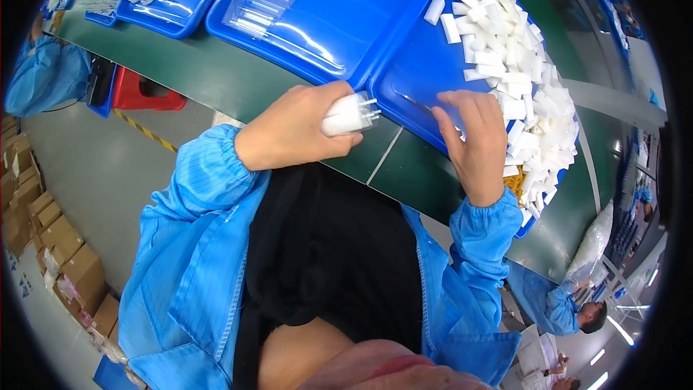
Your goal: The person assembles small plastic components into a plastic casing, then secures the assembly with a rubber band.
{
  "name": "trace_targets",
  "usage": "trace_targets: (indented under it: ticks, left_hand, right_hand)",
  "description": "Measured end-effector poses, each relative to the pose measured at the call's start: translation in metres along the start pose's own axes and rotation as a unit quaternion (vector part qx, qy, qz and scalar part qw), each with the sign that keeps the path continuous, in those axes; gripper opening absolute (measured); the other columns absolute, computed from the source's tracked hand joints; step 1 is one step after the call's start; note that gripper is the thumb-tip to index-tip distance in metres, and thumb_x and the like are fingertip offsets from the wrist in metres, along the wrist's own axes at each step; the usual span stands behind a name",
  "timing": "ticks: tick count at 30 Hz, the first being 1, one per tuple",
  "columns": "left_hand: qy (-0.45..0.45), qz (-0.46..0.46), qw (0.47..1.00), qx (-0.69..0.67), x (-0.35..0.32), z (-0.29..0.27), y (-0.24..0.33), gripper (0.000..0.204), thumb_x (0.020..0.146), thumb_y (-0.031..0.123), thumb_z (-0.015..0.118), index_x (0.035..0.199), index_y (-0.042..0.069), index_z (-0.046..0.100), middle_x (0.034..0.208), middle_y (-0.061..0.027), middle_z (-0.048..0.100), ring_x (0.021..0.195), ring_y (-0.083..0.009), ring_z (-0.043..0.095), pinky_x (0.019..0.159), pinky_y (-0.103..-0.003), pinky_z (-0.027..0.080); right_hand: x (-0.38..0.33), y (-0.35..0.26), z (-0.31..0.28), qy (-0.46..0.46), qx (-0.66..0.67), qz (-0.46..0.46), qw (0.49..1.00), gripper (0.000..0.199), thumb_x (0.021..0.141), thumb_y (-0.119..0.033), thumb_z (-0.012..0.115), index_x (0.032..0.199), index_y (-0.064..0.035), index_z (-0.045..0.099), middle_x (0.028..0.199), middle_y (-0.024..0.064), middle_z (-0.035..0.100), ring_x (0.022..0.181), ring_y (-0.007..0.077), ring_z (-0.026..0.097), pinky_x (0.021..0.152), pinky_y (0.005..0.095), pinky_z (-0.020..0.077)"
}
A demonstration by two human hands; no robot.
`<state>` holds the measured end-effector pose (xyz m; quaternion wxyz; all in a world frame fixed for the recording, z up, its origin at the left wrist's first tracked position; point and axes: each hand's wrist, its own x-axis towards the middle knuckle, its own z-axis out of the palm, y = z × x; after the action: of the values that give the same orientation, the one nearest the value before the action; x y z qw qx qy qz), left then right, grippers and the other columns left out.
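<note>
the left hand is curled tight around a small white plug, and its metal pins poke out toward the right. it sits over the dark green table, just by the edge of a blue tray. the right hand rests inside that tray, fingers a little spread and bent down onto the blue floor, next to a big pile of white plugs. it may be pinching one small piece, but that is hard to see. to do this well, pick just one plug from the edge of the pile, keep the held plug steady, and do not bend its pins.
</note>
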<state>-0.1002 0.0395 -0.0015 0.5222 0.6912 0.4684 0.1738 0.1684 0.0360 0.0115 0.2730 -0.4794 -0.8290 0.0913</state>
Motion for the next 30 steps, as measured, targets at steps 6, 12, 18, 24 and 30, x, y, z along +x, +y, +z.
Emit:
trace_targets:
  ticks: [6, 12, 18, 24, 30]
  left_hand:
    - [0.006, 0.028, 1.000, 0.000, 0.006, 0.004, -0.006, 0.037, 0.080, 0.015, 0.077, 0.110, 0.001, 0.060, 0.092, -0.0192, 0.069, 0.081, -0.0328, 0.070, 0.072, -0.039, 0.055]
    - [0.031, 0.043, 0.999, 0.000, 0.004, 0.008, -0.005, 0.032, 0.081, 0.016, 0.074, 0.106, 0.001, 0.062, 0.091, -0.0208, 0.069, 0.081, -0.0389, 0.069, 0.072, -0.043, 0.055]
    - [0.035, 0.034, 0.998, 0.048, 0.004, 0.010, -0.004, 0.036, 0.079, 0.017, 0.081, 0.106, 0.003, 0.062, 0.092, -0.0174, 0.070, 0.081, -0.0329, 0.071, 0.072, -0.039, 0.056]
    - [0.078, 0.042, 0.993, 0.079, 0.004, 0.012, -0.007, 0.035, 0.079, 0.018, 0.082, 0.104, 0.003, 0.063, 0.091, -0.0167, 0.071, 0.079, -0.0333, 0.071, 0.069, -0.039, 0.056]
    - [0.094, 0.039, 0.991, 0.085, 0.007, 0.013, -0.008, 0.031, 0.078, 0.015, 0.081, 0.100, 0.002, 0.063, 0.088, -0.0180, 0.070, 0.077, -0.0345, 0.070, 0.067, -0.039, 0.055]
  right_hand:
    - [-0.016, 0.013, 0.008, -0.109, -0.136, 0.030, 0.984, 0.021, 0.078, -0.008, 0.076, 0.098, -0.0045, 0.068, 0.101, 0.0084, 0.066, 0.089, 0.0273, 0.060, 0.077, 0.0386, 0.0478]
    - [-0.008, 0.013, 0.021, 0.062, 0.243, 0.224, 0.942, 0.023, 0.092, -0.009, 0.071, 0.111, -0.0006, 0.062, 0.091, 0.0079, 0.067, 0.082, 0.0140, 0.065, 0.072, 0.0270, 0.0529]
    - [0.012, -0.024, 0.020, 0.172, 0.518, 0.329, 0.771, 0.027, 0.095, -0.010, 0.069, 0.116, 0.0006, 0.056, 0.096, 0.0097, 0.068, 0.087, 0.0190, 0.069, 0.074, 0.0281, 0.0558]
    - [0.007, -0.043, 0.035, 0.184, 0.608, 0.327, 0.699, 0.024, 0.094, -0.008, 0.070, 0.109, -0.0014, 0.053, 0.095, 0.0104, 0.066, 0.087, 0.0240, 0.072, 0.074, 0.0318, 0.0610]
    - [0.008, -0.047, 0.046, 0.161, 0.626, 0.339, 0.683, 0.022, 0.093, -0.006, 0.070, 0.108, -0.0012, 0.053, 0.096, 0.0110, 0.066, 0.087, 0.0230, 0.072, 0.073, 0.0312, 0.0609]
